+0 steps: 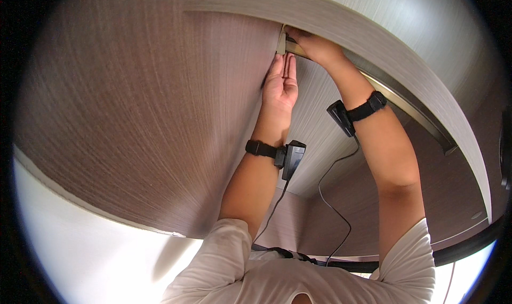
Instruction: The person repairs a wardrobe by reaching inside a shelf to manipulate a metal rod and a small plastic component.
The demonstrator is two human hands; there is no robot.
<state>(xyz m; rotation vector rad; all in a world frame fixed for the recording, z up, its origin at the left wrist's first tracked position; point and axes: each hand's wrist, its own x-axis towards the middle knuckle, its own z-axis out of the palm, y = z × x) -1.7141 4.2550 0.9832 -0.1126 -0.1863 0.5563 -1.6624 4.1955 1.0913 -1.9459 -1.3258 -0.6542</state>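
Observation:
My left hand (278, 85) reaches up palm outward, its straightened fingertips at the lower end of a pale bracket (281, 44), in the inner corner of a wood-grain cabinet. Beside it, my right hand (320, 48) is curled in at the bracket and the end of a long brass-coloured metal rail (392, 93); its fingertips are in shadow, and what they grip is unclear. Each forearm wears a black strap with a small cabled device.
A dark wood-grain panel (133, 107) fills the left side. A pale curved-looking edge board (405, 53) runs above my arms and down the right. A lighter panel (308, 133) lies behind my hands. A white wall (80, 219) shows at lower left.

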